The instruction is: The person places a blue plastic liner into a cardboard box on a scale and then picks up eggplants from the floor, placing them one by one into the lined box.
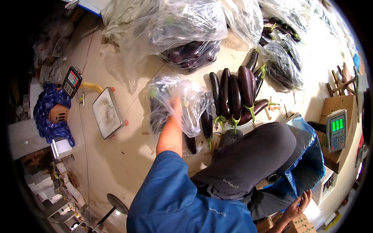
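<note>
My left hand reaches into a clear plastic bag on the tiled floor, its fingers blurred behind the film. Dark eggplants show through the bag's left side. At its right lies an eggplant, and the end of another pokes out below. Farther right, a row of loose purple eggplants has its green stems towards me. My right hand, fingers apart, is low at the right beside the edge of a blue plastic liner. It holds nothing that I can see.
A platform scale stands to the left. A second scale's display rises at the right before a cardboard box. Large clear bags cover eggplants at the top, and another bagged bundle lies right. Wood scraps litter the floor.
</note>
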Demonstrator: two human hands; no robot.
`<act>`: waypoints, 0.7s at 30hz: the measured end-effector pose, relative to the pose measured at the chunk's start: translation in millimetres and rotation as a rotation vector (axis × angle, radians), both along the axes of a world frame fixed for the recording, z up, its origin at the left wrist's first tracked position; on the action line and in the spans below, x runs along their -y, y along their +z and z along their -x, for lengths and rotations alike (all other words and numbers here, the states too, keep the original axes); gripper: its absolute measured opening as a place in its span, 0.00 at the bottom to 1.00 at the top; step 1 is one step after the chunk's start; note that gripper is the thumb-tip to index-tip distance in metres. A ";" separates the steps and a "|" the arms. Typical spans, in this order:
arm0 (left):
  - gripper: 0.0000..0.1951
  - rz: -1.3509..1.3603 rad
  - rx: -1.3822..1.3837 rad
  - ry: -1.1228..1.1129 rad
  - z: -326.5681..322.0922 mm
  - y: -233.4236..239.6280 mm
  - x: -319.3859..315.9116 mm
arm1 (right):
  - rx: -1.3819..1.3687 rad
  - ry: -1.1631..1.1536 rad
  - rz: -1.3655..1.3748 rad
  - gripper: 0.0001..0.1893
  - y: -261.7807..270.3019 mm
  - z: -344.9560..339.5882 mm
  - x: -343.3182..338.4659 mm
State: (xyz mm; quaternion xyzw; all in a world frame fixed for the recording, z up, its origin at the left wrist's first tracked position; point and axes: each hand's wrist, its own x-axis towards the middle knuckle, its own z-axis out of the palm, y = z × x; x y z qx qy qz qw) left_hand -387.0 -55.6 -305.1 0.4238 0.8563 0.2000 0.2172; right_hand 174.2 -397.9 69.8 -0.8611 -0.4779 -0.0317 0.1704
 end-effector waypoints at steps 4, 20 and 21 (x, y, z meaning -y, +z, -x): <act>0.18 0.021 -0.008 0.036 1.1 -6.9 1.1 | -0.039 -0.015 0.037 0.10 -5.1 1.8 -7.7; 0.19 0.199 0.756 0.228 90.9 -14.4 12.7 | -0.164 0.026 0.025 0.10 -14.4 10.1 -9.5; 0.17 0.235 0.963 0.293 73.5 17.4 12.1 | -0.162 0.022 0.006 0.11 -18.8 12.7 -4.9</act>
